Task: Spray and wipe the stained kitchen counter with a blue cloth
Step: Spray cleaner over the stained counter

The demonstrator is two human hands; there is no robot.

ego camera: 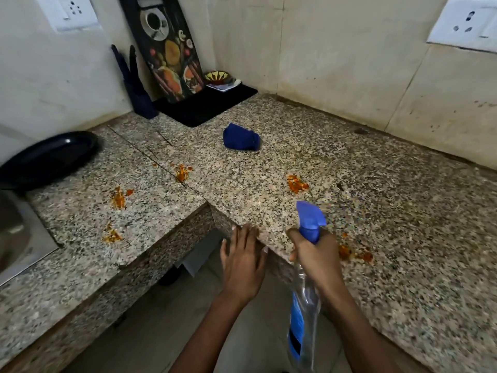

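A: Spraying step, I'd say. Right hand (313,254) grips the spray bottle (305,300) by the neck, nozzle aimed at 12 o'clock over the counter (390,211). Left hand (243,261) lies flat w/ straight fingers on the counter's inner corner, holding nothing.

B: Stains?

A: Orange stains (295,183) at 12 of the nozzle, more at 3 by the right hand, others at 9–10 on the left slab.

B: Cloth?

A: Blue cloth (241,137) bunched at 11 o'clock, well apart from both hands, untouched. Next prob needs trigger squeezes over each stain, then a reach for the cloth.
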